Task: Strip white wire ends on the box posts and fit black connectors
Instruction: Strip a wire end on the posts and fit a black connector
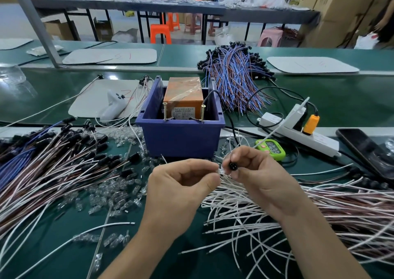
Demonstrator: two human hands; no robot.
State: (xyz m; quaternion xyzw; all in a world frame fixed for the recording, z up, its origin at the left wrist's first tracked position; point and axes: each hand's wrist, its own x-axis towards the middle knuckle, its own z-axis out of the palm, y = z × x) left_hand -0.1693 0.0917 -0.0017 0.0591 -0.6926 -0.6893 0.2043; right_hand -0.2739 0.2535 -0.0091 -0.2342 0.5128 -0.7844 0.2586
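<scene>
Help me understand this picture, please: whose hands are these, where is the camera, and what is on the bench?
There is no machine: a person wears one head camera looking down at their hands. The right hand pinches a black connector with a white wire rising behind it; the left hand pinches what looks like a clear piece beside it. On the green bench lie loose white wires, finished leads, and a blue bin holding an orange box and two posts.
</scene>
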